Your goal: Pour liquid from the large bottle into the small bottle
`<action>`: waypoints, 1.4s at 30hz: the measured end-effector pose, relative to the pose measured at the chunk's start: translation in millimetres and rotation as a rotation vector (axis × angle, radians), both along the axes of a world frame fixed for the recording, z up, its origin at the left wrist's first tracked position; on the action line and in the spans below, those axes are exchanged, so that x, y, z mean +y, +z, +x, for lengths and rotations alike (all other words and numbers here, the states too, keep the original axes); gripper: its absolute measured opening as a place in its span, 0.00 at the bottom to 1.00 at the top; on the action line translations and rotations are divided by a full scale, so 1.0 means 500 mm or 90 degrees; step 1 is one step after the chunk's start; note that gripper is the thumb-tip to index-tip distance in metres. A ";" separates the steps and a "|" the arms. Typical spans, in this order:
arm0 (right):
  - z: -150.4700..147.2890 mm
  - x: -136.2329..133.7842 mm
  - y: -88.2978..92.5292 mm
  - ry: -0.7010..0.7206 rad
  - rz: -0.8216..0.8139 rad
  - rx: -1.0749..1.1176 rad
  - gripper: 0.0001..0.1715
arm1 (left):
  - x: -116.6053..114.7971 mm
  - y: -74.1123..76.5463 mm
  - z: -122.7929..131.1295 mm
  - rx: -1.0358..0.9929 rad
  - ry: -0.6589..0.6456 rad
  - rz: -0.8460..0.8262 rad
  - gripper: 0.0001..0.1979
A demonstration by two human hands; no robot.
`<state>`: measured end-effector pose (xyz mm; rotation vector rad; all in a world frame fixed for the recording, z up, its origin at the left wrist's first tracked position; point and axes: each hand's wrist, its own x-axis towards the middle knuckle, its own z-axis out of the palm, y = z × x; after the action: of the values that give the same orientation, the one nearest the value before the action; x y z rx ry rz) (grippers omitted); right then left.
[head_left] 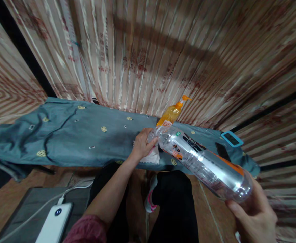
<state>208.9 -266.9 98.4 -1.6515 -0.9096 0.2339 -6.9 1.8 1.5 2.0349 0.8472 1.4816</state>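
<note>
A large clear plastic bottle [200, 158] with a silver and orange label is held tilted between my two hands, over the front edge of the cloth-covered surface. My right hand [258, 206] is closed around its base at the lower right. At the other end, my left hand [142, 145] grips the bottle near its neck. White tissue or cloth [152, 157] shows just under my left hand; whether the fingers touch it is hard to tell. Behind the bottle stands an orange pump bottle [170, 114] of yellow liquid, its lower part partly hidden.
A blue-green patterned cloth [72, 138] covers the long narrow surface. At its right lie a light-blue framed device [232, 139] and a dark flat object [222, 152]. A white power bank [54, 222] with a cable rests at the lower left. Pleated curtains [142, 57] hang behind.
</note>
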 end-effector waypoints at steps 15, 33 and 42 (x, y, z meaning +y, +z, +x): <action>-0.016 0.010 0.018 -0.016 -0.001 -0.018 0.53 | 0.001 -0.003 -0.001 0.000 -0.001 0.008 0.26; -0.021 0.015 0.019 -0.026 0.036 0.007 0.55 | 0.001 -0.001 -0.005 0.005 -0.002 0.018 0.23; -0.013 0.006 0.007 0.032 0.051 -0.002 0.54 | 0.005 -0.003 -0.006 0.007 0.005 0.030 0.26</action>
<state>202.2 -264.0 101.7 -1.5572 -0.9518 0.2272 -9.8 4.5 -0.3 2.0780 0.8335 1.5097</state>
